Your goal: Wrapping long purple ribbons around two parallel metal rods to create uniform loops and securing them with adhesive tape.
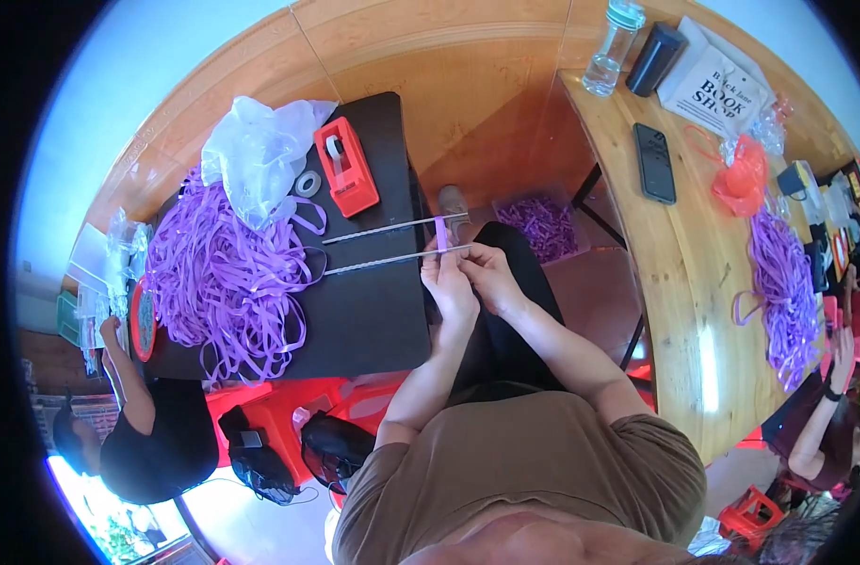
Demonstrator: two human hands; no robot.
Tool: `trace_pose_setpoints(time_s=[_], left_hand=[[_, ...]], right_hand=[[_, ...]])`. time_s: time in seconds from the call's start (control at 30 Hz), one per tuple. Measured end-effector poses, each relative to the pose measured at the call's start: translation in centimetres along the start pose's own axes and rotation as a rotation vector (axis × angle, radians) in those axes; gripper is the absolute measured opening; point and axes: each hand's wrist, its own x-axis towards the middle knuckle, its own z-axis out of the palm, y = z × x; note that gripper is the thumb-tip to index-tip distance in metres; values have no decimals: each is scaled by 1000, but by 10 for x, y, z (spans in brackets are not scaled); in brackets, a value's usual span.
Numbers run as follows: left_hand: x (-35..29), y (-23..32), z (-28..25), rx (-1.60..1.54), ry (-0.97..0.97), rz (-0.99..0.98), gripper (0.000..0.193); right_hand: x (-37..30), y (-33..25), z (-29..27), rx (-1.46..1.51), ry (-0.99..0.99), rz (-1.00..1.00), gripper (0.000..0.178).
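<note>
Two thin parallel metal rods stick out past the right edge of the dark table. A band of purple ribbon spans both rods near their free ends. My left hand is closed at the near rod, its fingertips pinching at the lower end of this ribbon. Close beside it, my right hand is closed with fingers and thumb together at the near rod's tip. What lies between the right fingertips is too small and partly hidden to tell. A large tangled heap of purple ribbon covers the table's left part.
On the dark table are a red tape dispenser, a tape roll and a clear plastic bag. A bin of purple pieces sits on the floor. The wooden table holds a phone. Other people sit at both sides.
</note>
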Motion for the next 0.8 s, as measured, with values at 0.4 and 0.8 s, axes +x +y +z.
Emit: trace_pose_setpoints(time_s=[0.4,0.8], left_hand=[[-32,43,11,39,-33,-152,17],[-9,100,11,-173,-140,-740,59]], right_hand=[[-16,-19,26,50,27,55,13],[-28,-42,28,13,62,80,14]])
